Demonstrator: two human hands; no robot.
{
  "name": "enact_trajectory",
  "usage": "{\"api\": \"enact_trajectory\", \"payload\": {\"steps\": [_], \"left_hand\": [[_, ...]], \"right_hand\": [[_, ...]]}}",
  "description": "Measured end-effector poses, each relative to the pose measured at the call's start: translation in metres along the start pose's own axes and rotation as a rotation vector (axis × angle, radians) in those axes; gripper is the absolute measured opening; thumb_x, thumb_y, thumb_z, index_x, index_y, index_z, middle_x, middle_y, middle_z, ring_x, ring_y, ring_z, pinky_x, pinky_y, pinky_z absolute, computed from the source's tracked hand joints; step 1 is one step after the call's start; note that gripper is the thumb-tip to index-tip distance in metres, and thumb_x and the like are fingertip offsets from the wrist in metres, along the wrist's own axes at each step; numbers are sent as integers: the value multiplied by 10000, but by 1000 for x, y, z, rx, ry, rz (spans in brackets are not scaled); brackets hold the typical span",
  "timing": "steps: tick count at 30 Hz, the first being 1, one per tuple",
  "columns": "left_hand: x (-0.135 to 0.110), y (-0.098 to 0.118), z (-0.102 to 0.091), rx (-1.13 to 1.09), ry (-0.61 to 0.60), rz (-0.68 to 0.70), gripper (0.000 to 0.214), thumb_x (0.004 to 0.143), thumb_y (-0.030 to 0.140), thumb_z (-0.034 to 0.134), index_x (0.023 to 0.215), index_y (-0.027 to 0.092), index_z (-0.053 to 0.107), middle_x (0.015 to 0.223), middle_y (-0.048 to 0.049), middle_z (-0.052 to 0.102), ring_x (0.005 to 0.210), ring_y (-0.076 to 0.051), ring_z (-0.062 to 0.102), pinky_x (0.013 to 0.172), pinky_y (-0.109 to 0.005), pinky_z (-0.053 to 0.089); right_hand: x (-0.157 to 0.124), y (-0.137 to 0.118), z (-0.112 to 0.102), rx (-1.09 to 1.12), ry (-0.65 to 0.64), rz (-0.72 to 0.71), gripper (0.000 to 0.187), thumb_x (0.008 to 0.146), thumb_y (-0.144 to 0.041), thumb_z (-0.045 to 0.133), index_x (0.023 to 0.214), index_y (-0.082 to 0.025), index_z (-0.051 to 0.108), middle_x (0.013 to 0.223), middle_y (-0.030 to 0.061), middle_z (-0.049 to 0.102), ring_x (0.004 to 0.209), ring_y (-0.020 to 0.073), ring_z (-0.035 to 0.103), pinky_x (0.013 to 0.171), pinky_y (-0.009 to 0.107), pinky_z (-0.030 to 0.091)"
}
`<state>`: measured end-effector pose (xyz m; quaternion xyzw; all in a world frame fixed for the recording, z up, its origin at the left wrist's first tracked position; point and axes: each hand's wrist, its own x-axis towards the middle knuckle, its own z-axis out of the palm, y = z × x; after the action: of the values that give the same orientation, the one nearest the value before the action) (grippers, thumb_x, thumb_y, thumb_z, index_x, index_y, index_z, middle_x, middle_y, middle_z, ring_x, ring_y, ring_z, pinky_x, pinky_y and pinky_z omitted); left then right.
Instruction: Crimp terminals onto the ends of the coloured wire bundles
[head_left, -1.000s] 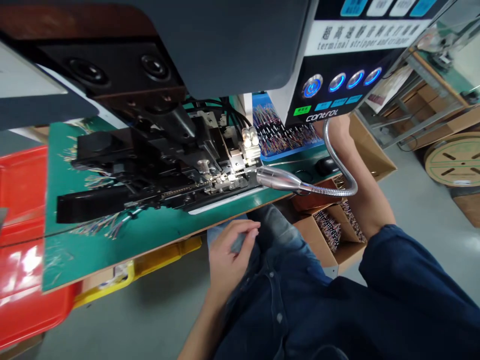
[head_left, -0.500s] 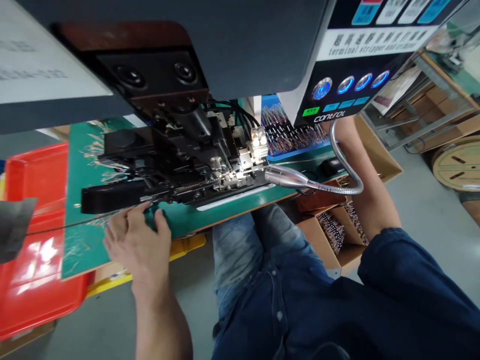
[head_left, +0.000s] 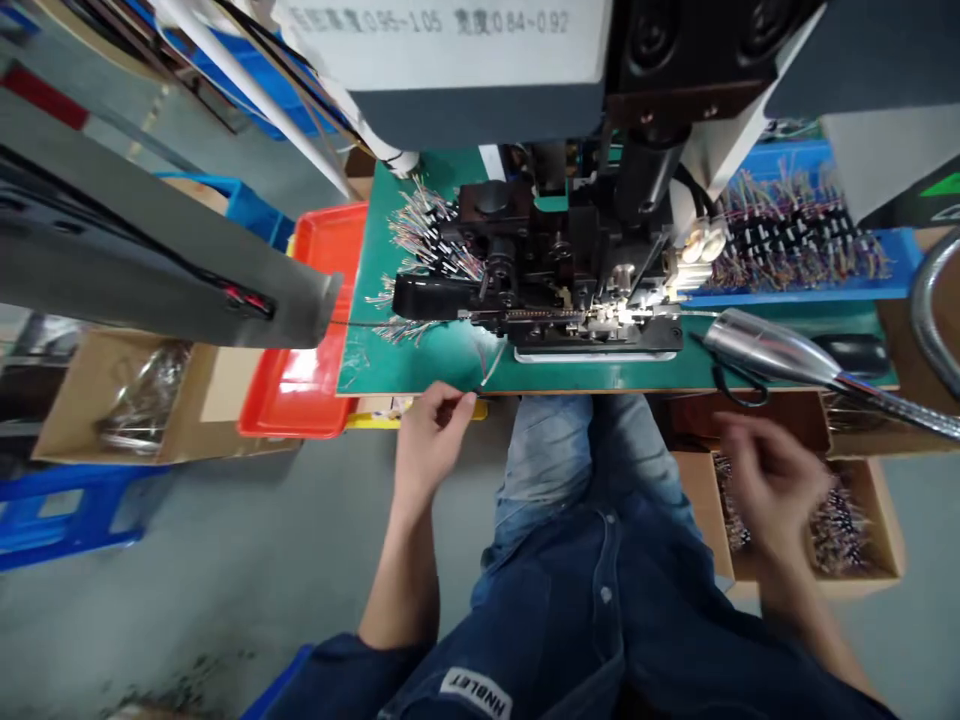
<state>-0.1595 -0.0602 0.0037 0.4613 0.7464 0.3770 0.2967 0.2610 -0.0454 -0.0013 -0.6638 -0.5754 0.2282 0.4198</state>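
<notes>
Thin wire (head_left: 486,372), light and limp, best taken near its end, slanted up from the left hand (head_left: 429,452), pinched between thumb and fingertips, to the green bench mat (head_left: 442,372). The right hand (head_left: 772,490), too blurred to judge its grip, hung over wire bundles (head_left: 838,532) in a cardboard box (head_left: 705,500).

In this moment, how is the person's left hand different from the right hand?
The left hand is sharp and pinches a thin wire, while the right hand is blurred, so I cannot tell if it holds anything. The left hand is at the front edge of the green work mat; the right hand is over a cardboard box of wire bundles. Both hands are bare.
</notes>
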Motion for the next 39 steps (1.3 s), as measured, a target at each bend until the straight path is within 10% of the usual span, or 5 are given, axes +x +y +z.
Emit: {"api": "enact_trajectory", "payload": {"steps": [4,9,19,27,39], "left_hand": [[-52,-6,51,-573,-19,-179,393,943,528,860,827,218,648,721,27,598,665,-137,520,661,-267,434],[-98,16,98,-984,-63,-405,435,902,524,933,882,222,621,881,15,640,770,-133,600,770,-263,534],[-86,20,102,-858,-160,-37,452,959,680,819,1038,236,779,1080,-91,750,1016,-242,710,961,-383,595],[-36,56,99,-1035,-279,-202,335,887,530,933,921,213,829,991,-87,805,811,-187,717,778,-338,604],[-28,64,100,-1021,-305,-127,412,823,502,1043,842,215,747,799,-6,713,704,-133,642,702,-290,557]], "right_hand": [[-45,-36,84,340,-633,-32,227,1096,-400,749,1141,-245,909,924,83,864,713,224,753,638,345,560],[-58,-58,140,610,-881,-44,294,1062,-505,832,1061,-211,832,923,38,769,767,180,651,733,312,530],[-62,-60,108,878,-908,248,425,1122,-612,736,967,-217,715,855,13,639,734,166,541,717,319,444],[-60,-62,102,1055,-1021,376,438,1141,-634,696,1020,-213,676,959,40,702,694,135,598,627,283,422],[-53,-51,102,1183,-1115,429,447,1127,-633,716,981,-221,623,934,26,681,668,133,580,591,278,397]]}}
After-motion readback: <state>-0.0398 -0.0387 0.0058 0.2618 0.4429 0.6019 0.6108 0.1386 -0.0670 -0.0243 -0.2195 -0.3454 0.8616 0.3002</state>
